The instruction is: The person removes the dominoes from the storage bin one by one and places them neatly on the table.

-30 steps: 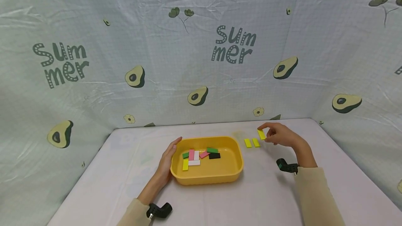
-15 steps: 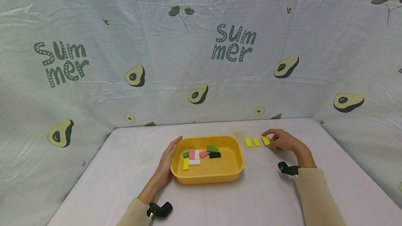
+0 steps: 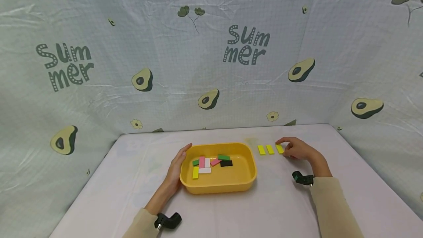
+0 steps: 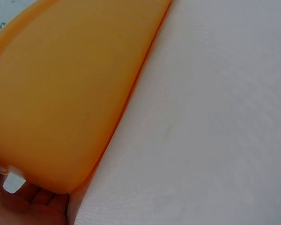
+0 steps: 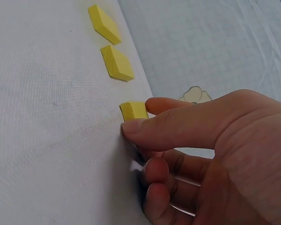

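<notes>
My left hand (image 3: 176, 168) rests against the left end of a yellow plastic tray (image 3: 221, 189), its fingers lying along the outer wall. In the left wrist view, only part of that hand (image 4: 33, 206) shows below the tray wall (image 4: 75, 93). To the right of the tray, my right hand (image 3: 299, 148) pinches a yellow wooden block (image 3: 279, 148) between thumb and index finger, low at the table. The right wrist view shows the thumb partly hiding this block (image 5: 135, 109). Two more yellow blocks (image 3: 270, 149) (image 3: 261, 150) lie beside it in a row.
Inside the tray are several flat blocks: pink (image 3: 202, 162), white (image 3: 205, 170), green (image 3: 223, 157), black (image 3: 226, 163) and yellow (image 3: 195, 173). A white cloth covers the table (image 3: 214, 216). Behind stands a printed fabric backdrop (image 3: 172, 65).
My right hand has come down and to the right with the yellow block, which now stands at the right end of the row. The left hand and tray stay put.
</notes>
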The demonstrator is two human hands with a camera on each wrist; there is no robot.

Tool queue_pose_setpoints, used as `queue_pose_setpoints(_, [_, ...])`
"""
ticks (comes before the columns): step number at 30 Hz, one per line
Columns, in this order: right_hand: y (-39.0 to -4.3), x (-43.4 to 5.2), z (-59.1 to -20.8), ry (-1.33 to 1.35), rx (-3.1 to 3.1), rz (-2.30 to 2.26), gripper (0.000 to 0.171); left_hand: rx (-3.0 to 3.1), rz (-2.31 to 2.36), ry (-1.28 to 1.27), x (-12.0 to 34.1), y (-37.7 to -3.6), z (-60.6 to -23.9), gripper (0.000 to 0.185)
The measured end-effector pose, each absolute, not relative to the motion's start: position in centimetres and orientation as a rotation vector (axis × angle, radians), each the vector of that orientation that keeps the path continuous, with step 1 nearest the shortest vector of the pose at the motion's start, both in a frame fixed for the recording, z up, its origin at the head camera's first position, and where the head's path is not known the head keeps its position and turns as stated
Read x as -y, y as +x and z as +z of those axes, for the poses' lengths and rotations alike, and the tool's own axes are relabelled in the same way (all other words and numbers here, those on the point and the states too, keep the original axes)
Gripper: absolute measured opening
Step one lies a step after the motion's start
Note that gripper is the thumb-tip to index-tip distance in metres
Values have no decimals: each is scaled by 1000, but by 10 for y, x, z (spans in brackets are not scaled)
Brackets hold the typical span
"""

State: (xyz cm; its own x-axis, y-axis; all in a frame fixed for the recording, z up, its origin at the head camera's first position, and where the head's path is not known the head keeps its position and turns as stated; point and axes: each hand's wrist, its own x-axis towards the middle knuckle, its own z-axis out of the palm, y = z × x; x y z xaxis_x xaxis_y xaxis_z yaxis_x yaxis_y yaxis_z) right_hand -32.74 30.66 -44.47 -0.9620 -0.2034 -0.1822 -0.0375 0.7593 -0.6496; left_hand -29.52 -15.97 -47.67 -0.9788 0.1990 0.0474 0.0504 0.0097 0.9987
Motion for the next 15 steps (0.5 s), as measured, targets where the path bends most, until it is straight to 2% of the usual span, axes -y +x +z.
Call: queue_pose_setpoints(15, [-329, -304, -446, -181, -2722, -992, 51, -2155, 2118, 266, 160, -297, -477, 52])
